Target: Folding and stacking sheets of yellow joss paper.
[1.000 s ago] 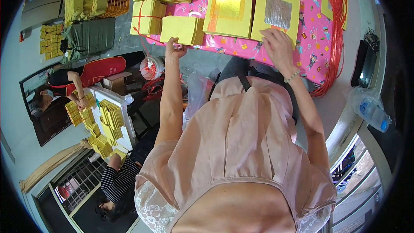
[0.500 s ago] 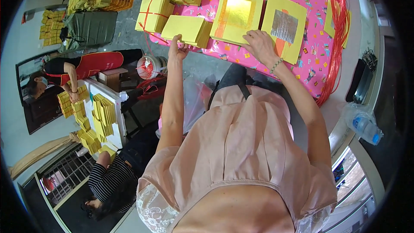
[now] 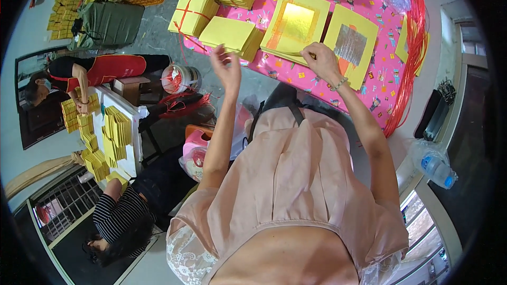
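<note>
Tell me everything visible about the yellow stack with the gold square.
The yellow stack looks like paper sheets, rectangular, no string showing. Its top carries a shiny, foil-like gold square bordered in orange. It lies flat, slightly turned, on the pink patterned cloth, left of the silver-squared stack. The right hand is at its near right corner, grip unclear.

Gold-squared yellow paper stack (image 3: 298, 21), plain yellow stack (image 3: 228, 32)
I see both lying flat, side by side on the bench (image 3: 280, 67).
</note>
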Demonstrator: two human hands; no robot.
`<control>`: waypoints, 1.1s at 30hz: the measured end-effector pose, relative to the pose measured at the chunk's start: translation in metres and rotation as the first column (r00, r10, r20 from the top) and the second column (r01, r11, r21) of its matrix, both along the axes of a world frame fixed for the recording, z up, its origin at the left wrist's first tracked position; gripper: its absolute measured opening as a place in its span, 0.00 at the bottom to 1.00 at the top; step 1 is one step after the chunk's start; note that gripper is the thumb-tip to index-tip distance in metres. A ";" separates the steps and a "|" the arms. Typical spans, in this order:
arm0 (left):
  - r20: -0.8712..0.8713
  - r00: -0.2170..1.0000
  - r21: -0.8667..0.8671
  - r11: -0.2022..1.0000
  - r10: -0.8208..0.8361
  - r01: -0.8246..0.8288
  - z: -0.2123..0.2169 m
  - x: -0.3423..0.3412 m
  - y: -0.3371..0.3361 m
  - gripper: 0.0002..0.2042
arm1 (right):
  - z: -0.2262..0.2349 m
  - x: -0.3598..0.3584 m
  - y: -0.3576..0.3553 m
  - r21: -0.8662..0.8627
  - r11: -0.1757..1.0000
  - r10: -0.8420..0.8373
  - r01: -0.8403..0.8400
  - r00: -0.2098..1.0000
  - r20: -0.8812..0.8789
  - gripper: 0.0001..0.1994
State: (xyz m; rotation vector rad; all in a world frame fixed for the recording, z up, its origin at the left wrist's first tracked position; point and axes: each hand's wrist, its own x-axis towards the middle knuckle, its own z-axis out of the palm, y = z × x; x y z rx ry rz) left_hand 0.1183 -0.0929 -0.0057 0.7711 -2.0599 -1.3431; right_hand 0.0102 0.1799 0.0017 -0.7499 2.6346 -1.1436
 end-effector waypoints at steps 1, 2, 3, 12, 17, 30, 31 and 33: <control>-0.021 0.981 0.065 0.979 -0.194 0.195 0.002 0.001 0.004 0.22 | -0.001 -0.001 -0.002 -0.017 1.000 -0.003 0.003 1.000 0.017 0.10; -0.023 0.982 0.065 0.980 -0.187 0.188 0.003 0.000 0.010 0.22 | -0.002 -0.001 -0.002 -0.033 0.999 -0.009 0.010 0.999 0.034 0.10; 0.035 0.954 -0.022 0.954 -0.297 0.298 0.003 -0.002 0.017 0.23 | -0.002 -0.002 -0.003 -0.032 0.999 -0.002 0.003 0.999 0.033 0.10; 0.232 0.890 -0.185 0.881 -0.392 0.436 -0.013 -0.021 0.038 0.29 | -0.001 -0.003 -0.005 -0.016 0.997 -0.074 0.076 0.991 0.107 0.13; 0.182 0.879 0.045 0.897 -0.441 0.440 -0.021 -0.028 0.037 0.30 | 0.000 -0.003 -0.006 -0.025 0.997 -0.072 0.075 0.992 0.108 0.13; 0.351 0.789 -0.600 0.526 -0.504 0.603 0.012 -0.065 0.040 0.08 | 0.007 -0.001 -0.002 -0.088 0.995 -0.044 0.046 0.999 0.032 0.11; 0.341 0.792 -0.606 0.526 -0.506 0.597 0.014 -0.070 0.039 0.08 | 0.010 -0.001 -0.001 -0.087 0.995 -0.045 0.046 0.999 0.020 0.11; 0.414 0.756 -0.575 0.498 -0.508 0.649 0.018 -0.077 0.038 0.07 | 0.015 -0.001 -0.001 -0.176 0.984 -0.013 -0.003 0.996 -0.089 0.10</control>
